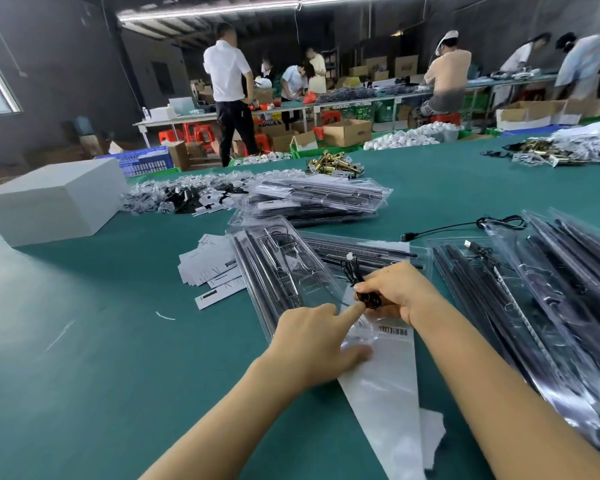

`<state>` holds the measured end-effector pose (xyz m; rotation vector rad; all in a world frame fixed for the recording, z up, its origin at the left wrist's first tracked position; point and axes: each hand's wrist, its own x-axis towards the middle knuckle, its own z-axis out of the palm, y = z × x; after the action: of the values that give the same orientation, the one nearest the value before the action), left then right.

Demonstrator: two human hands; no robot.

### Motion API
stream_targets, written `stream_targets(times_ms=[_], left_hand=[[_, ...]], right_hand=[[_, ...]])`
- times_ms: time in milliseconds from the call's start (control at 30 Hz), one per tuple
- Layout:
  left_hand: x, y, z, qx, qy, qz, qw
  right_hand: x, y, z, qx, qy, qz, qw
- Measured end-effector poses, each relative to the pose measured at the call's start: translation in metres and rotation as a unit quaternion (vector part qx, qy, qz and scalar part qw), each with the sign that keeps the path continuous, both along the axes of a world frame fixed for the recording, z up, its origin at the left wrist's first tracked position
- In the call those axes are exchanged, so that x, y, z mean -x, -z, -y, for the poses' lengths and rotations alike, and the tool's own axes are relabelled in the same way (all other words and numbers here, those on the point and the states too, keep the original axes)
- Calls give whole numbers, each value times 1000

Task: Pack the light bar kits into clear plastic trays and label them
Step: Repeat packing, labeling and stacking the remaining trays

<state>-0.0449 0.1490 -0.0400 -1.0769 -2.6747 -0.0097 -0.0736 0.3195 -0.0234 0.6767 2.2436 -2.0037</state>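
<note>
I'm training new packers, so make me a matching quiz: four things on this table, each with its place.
1. white foam block
2. coiled black cable
3. brass hardware pile
4. white label cards

a. far centre of the table
b. gripped in the right hand
c. left edge of the table
d. left of the nearest clear tray

Pairs: 1-c, 2-b, 3-a, 4-d

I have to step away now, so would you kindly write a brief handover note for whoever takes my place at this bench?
Right hand: pinches a coiled black cable above the tray.
Left hand: forefinger out, touching the coil; the other fingers rest on the barcoded sleeve.
Open tray ahead holds black bars.
Done: a stack of packed trays farther back.
Left: seat the cable, close and label; more trays wait on the right, labels on the left.
</note>
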Motion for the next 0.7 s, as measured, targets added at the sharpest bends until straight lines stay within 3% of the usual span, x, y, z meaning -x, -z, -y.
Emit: stream_targets(times_ms=[133,367,500,700], left_hand=[[4,6,-2,28,2,-11,1000],[-2,13,0,-59,8,14,998],[-9,14,1,-19,43,-117,992],[-9,14,4,-163,18,-111,980]], right_hand=[[1,1,1,4,1,12,1000],[-3,-1,7,-34,-9,-8,999],[-4,4,7,-65,-7,-36,997],[-5,11,12,-208,-21,-113,971]])
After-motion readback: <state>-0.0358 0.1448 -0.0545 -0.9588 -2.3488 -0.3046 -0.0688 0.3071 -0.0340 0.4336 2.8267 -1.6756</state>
